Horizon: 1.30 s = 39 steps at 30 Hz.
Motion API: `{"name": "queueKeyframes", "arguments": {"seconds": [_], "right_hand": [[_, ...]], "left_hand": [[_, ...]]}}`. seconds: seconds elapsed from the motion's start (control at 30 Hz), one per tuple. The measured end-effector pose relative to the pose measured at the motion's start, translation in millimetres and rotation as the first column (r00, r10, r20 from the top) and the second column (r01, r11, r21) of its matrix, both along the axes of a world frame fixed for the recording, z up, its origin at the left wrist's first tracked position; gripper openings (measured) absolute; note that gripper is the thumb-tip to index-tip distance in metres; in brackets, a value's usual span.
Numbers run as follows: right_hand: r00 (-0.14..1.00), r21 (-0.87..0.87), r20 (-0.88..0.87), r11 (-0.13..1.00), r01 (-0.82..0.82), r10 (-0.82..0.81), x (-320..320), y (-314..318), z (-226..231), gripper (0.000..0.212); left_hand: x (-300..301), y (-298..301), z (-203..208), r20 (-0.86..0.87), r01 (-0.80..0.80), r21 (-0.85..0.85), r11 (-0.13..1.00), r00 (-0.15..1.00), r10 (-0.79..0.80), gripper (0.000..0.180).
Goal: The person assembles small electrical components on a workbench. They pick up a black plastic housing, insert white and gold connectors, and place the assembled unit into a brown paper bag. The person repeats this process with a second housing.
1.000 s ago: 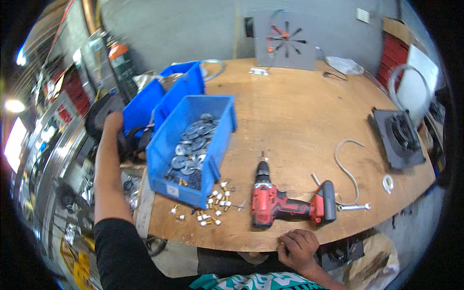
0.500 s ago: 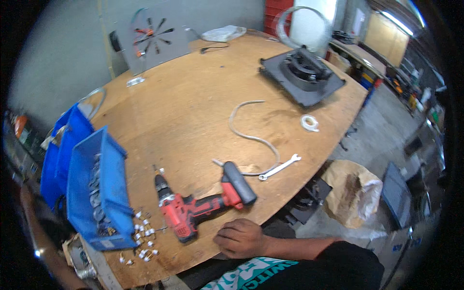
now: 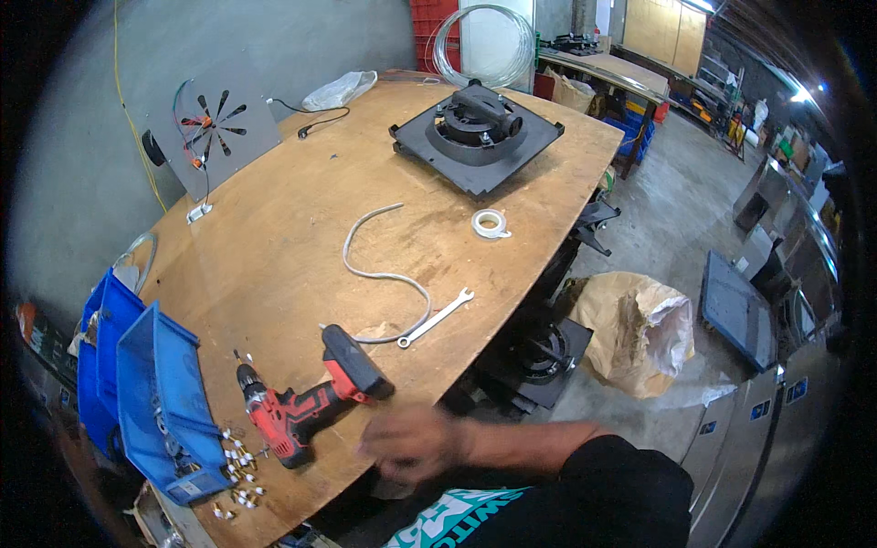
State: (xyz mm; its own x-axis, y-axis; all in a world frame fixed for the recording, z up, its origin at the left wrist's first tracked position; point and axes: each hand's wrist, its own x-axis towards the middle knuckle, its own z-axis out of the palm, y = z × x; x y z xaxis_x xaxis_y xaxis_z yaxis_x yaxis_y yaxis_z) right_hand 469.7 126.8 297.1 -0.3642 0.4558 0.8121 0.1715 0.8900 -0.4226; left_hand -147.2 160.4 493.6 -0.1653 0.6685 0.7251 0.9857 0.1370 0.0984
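Observation:
My right hand [image 3: 413, 444] is at the near edge of the wooden table, smeared by motion, so its fingers cannot be read. Closest to it is a red and black cordless drill [image 3: 290, 422], lying on its side with the battery end toward the hand. A light blue bin [image 3: 163, 402] holding metal parts stands left of the drill. Between them, several small white and brass fittings [image 3: 239, 464] are scattered. Beyond the drill lie a silver wrench [image 3: 437, 318] and a bent grey tube [image 3: 370, 271]. My left hand is out of view.
A black square burner assembly [image 3: 479, 137] and a roll of white tape [image 3: 491, 224] occupy the table's right side. A grey panel with slots [image 3: 219, 128] leans on the wall. On the floor at right are a brown paper sack [image 3: 630, 333] and another black burner assembly [image 3: 539, 361].
The view has swung to the right, so the table things sit further left. My right hand has blurred with motion. A forearm seen at the left edge earlier is no longer clearly visible.

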Motion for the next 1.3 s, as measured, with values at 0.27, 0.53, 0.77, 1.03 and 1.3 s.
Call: {"name": "queueKeyframes", "arguments": {"seconds": [0.27,0.53,0.77,1.03,1.3], "right_hand": [[0.213,0.206,0.182,0.249,0.946,-0.96,301.2,267.0,119.2,0.041],[0.308,0.006,0.675,0.423,0.906,-0.67,393.4,386.7,121.3,0.035],[0.415,-0.262,0.639,0.325,0.909,-0.647,394.6,395.8,154.1,0.04],[0.575,-0.071,0.524,0.641,0.764,-0.628,312.5,342.5,224.3,0.043],[0.796,-0.336,0.453,0.75,0.57,-0.402,149.8,323.1,206.4,0.046]], "left_hand": [[263.1,-185.8,-124.3,0.381,0.359,-0.203,0.911,0.886,-0.264,0.039],[318.8,-292.1,-300.9,0.459,-0.259,-0.149,0.954,0.837,0.299,0.01],[280.2,-341.3,-340.9,0.546,-0.343,-0.298,0.891,0.705,0.453,0.012],[267.6,-317.7,-358.4,0.546,-0.392,-0.245,0.886,0.7,0.461,0.012],[291.4,-299.5,-375.6,0.614,-0.295,-0.337,0.894,0.652,0.446,0.019]]}}
